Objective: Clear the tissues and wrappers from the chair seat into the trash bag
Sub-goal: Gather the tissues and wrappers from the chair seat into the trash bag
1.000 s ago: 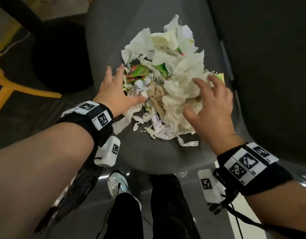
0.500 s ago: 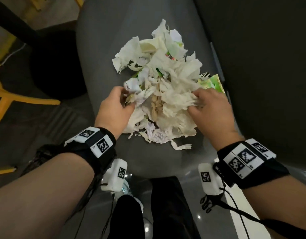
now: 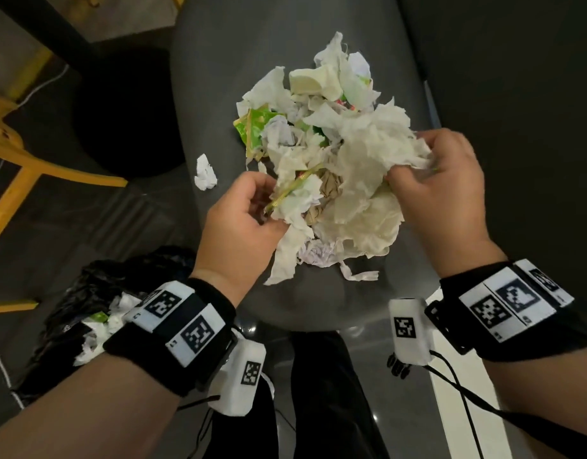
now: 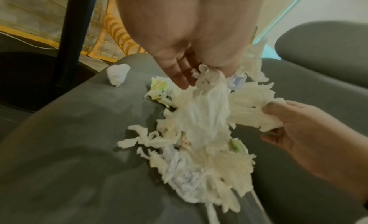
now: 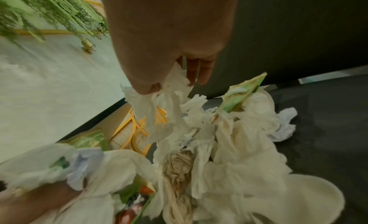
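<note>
A heap of crumpled white tissues [image 3: 358,180] mixed with green wrappers [image 3: 252,125] lies on the grey chair seat [image 3: 219,77]. My left hand [image 3: 249,210] grips the near left side of the heap, fingers curled into tissue and a yellow-green wrapper strip. My right hand [image 3: 437,173] pinches a wad of tissue at the heap's right side, lifted a little off the seat. In the left wrist view the tissues [image 4: 203,117] hang from my left hand [image 4: 191,70]. One small tissue ball [image 3: 205,172] sits alone near the seat's left edge. The black trash bag [image 3: 73,313] lies open at lower left.
A dark chair back [image 3: 517,111] rises on the right. A yellow chair frame [image 3: 30,160] and a black round base [image 3: 126,114] stand on the floor to the left. My dark trouser legs [image 3: 325,392] are just below the seat's front edge.
Both hands have closed on the heap and drawn it together and upward. A small tissue ball now lies apart at the left. The trash bag has come into view.
</note>
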Demonstrator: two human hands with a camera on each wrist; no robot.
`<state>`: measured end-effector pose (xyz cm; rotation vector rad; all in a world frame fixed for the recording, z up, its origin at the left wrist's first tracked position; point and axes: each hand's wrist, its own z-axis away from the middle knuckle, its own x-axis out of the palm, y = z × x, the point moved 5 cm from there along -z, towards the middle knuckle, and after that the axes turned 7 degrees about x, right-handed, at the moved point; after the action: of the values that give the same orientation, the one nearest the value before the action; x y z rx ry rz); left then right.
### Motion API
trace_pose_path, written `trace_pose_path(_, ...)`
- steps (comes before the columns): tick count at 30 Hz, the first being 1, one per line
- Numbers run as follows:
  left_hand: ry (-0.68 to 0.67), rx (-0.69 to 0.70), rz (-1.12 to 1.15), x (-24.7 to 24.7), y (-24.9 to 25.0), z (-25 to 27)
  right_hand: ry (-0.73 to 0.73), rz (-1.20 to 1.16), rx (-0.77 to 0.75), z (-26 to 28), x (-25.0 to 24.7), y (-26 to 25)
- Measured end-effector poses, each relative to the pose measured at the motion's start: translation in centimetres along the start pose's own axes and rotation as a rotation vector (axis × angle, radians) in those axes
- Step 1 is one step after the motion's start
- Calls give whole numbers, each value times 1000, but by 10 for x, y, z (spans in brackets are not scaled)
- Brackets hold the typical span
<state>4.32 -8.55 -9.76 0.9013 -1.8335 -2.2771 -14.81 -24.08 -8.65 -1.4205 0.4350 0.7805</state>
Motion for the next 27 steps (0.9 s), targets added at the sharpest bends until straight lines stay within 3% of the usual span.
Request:
trace_pose_path(3,22,12,71,-7,9,0,-37,-140,46,7,-6,-12)
trace_pose_path(10,92,-62,202,-22,4,8,-90,-144,-117,14,-3,-30)
trace_pose_path(13,135,-120,230,-29,-6,14,-148,-203,-98,18,5,-29)
trace_pose_path(18,221,-176,224,-52,-20,26,-303,-98,-117,31,25,-44)
trace_pose_path(27,358,-197,247,-107,-28,65,-405,-72,-192,57,61,-101)
